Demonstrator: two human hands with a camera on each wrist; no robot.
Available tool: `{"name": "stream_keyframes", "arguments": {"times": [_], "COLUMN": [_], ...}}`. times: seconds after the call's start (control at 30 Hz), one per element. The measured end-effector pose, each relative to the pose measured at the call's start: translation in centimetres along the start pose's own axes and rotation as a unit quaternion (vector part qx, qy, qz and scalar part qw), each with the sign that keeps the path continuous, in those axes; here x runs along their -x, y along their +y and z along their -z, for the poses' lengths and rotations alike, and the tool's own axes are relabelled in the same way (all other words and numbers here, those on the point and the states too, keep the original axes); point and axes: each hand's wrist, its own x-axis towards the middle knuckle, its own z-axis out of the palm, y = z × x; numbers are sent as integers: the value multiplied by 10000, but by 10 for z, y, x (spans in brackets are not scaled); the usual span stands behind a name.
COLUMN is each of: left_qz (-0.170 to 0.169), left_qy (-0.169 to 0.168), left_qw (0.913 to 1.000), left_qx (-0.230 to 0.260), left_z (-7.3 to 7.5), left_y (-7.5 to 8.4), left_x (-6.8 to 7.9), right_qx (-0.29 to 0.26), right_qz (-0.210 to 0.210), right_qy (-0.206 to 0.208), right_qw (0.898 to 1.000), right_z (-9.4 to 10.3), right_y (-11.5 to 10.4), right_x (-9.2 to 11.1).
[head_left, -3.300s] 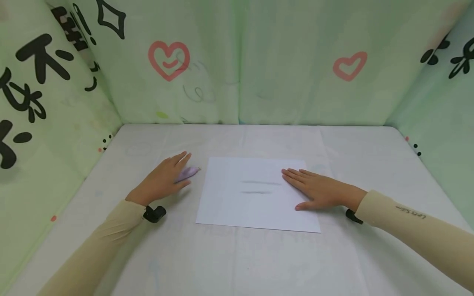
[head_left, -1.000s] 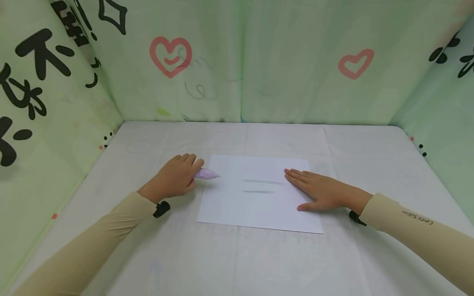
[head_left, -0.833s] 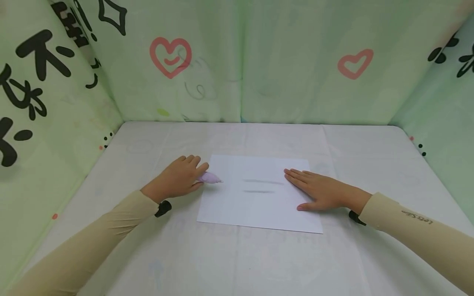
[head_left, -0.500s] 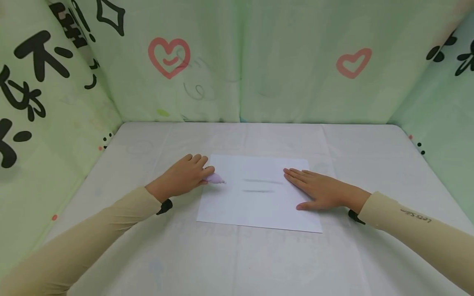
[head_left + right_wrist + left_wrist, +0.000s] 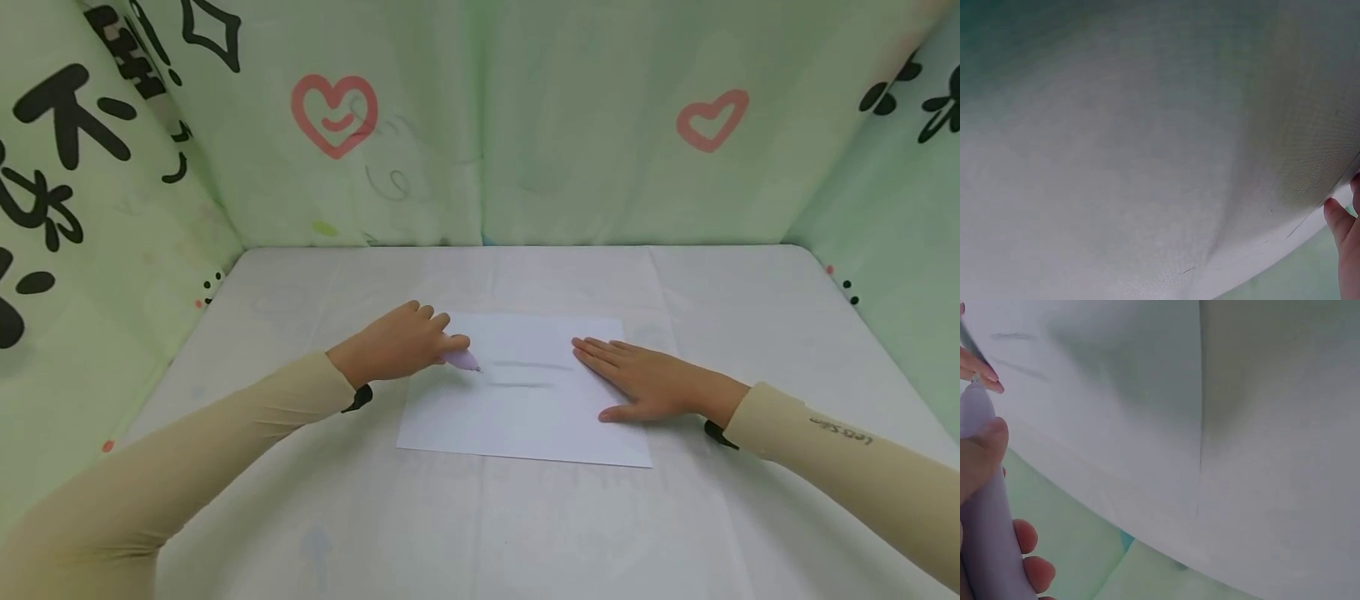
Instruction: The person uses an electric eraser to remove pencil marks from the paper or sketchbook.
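Observation:
My left hand [image 5: 401, 340] grips a plump lavender pen-shaped tool [image 5: 462, 361] with a narrow tip. Thumb and curled fingers wrap its barrel [image 5: 990, 531] in the left wrist view. The tip points right, over the white sheet of paper [image 5: 487, 425], close to the left ends of two grey pencil-like streaks [image 5: 521, 385]. Flat on the right part of the sheet rests my right hand [image 5: 648, 383], fingers straight and thumb spread. Only its thumb and a fingertip show at the edge of the right wrist view.
A white cloth covers the table [image 5: 360, 517] under the sheet. Green printed curtains [image 5: 555, 167] with hearts and black lettering stand along the back and both sides. Dark wrist cameras [image 5: 360, 397] sit below each cuff.
My left hand closed round the lavender tool, lifted it from the table left of the paper, and carried it right over the sheet toward the streaks. My right hand stays put.

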Motion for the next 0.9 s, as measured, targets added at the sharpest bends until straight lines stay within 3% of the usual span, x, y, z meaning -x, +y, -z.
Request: {"name": "stream_keyframes", "arguments": {"times": [0.2,0.5,0.67,0.9], "left_qz": [67,-36,52,286], "left_qy": [-8,420,574,403], "left_qw": [9997,9984,9973,9984], "left_qx": [255,-365,-452,-281], "left_z": [-3,-12,-18,-28], "left_y": [6,5,2,0], "left_x": [-12,-20,-24,-24], "right_qx": [-71,-49,-112,-232], "right_qz": [-23,-100,-146,-238], "right_qy": [-116,-263,-288,-350], "right_qw": [9999,9996,9994,9988], "right_z": [1,6,7,7], "right_y": [-1,-3,-5,-5], "right_x": [-1,-1,0,0]}}
